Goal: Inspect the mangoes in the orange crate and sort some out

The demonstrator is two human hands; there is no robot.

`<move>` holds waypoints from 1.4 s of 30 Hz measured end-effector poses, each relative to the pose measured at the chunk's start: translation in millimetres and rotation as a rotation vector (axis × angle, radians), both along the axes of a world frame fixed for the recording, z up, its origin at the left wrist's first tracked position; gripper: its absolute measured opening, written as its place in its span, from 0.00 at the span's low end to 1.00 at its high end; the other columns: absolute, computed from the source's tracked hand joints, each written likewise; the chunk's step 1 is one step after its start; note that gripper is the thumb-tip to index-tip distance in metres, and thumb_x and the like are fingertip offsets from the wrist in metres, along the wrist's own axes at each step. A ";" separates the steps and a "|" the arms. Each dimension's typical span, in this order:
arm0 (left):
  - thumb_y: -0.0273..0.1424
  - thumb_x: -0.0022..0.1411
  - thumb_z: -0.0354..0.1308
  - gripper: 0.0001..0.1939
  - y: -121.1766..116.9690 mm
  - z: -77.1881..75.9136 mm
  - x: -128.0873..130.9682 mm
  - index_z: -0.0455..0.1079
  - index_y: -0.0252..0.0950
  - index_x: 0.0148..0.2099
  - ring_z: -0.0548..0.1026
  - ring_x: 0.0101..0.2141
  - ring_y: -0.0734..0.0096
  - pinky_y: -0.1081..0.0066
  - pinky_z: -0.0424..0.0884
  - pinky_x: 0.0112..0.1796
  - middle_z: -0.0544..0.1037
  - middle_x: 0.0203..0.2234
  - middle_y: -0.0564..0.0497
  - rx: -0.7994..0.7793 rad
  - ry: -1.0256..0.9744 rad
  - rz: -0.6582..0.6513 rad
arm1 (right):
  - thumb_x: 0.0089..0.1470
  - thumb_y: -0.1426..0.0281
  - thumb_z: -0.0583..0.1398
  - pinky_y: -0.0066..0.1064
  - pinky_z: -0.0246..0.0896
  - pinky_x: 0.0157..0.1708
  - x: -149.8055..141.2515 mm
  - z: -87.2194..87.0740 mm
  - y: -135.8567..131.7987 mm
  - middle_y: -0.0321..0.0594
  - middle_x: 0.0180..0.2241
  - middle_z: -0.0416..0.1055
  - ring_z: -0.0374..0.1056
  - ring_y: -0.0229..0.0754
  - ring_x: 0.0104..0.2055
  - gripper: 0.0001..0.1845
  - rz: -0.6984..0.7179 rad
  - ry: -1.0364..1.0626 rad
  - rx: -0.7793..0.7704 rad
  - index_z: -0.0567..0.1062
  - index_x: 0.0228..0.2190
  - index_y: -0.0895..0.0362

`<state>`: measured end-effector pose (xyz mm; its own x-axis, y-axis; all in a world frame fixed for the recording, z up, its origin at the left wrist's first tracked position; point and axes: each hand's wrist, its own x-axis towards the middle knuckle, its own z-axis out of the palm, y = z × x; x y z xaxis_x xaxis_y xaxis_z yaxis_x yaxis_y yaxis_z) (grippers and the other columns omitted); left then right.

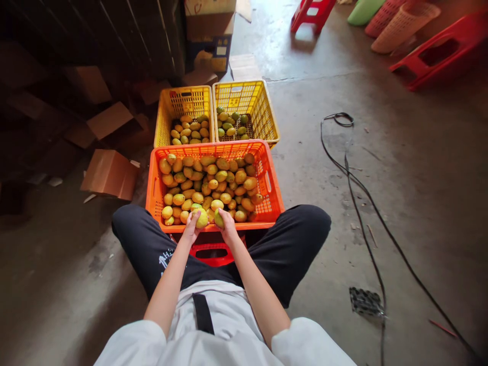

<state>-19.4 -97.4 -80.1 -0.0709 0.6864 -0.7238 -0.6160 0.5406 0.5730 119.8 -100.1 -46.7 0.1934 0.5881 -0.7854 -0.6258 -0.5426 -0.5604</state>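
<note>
My left hand [191, 229] is closed round a yellow-green oval fruit [202, 219] at the near rim of an orange plastic crate [275, 207]. Beside it, my right hand [227, 227] grips a greener fruit [218, 219], partly covered by the fingers. Both hands are close together over the crate's front edge. Inside lies a heap of oval yellow and orange-brown fruits [213, 184], several with dark marks. Behind stand two yellow crates. The left yellow crate [162, 114] holds yellowish fruits, and the right yellow crate [267, 114] has greener ones with part of its bottom showing.
A red plastic stool [212, 260] is partly visible under the orange crate, between my knees. Cardboard boxes [110, 173] lie to the left. A black cable [366, 190] loops over the floor on the right. Red stools [438, 51] and plastic baskets [406, 25] stand at the back right.
</note>
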 end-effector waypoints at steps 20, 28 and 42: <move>0.41 0.72 0.52 0.23 8.3 26.0 1.8 0.75 0.27 0.54 0.86 0.40 0.51 0.59 0.84 0.40 0.86 0.36 0.37 -0.166 -0.132 -0.050 | 0.49 0.60 0.68 0.29 0.69 0.23 0.5 -3.7 1.0 0.36 0.29 0.79 0.78 0.45 0.28 0.16 -0.013 0.054 0.021 0.79 0.39 0.54; 0.39 0.74 0.49 0.22 9.5 27.4 1.2 0.75 0.27 0.55 0.86 0.35 0.56 0.64 0.83 0.35 0.85 0.34 0.39 -0.175 -0.101 -0.049 | 0.60 0.65 0.63 0.27 0.74 0.28 15.2 1.2 0.6 0.36 0.29 0.78 0.77 0.41 0.30 0.05 -0.181 0.358 -0.067 0.75 0.39 0.52; 0.40 0.70 0.54 0.20 2.5 19.6 -1.8 0.77 0.28 0.50 0.86 0.36 0.54 0.66 0.82 0.32 0.85 0.36 0.37 -0.123 -0.162 -0.032 | 0.60 0.54 0.61 0.37 0.78 0.47 71.9 126.6 204.0 0.42 0.45 0.79 0.78 0.44 0.49 0.20 -0.125 0.104 0.489 0.76 0.48 0.51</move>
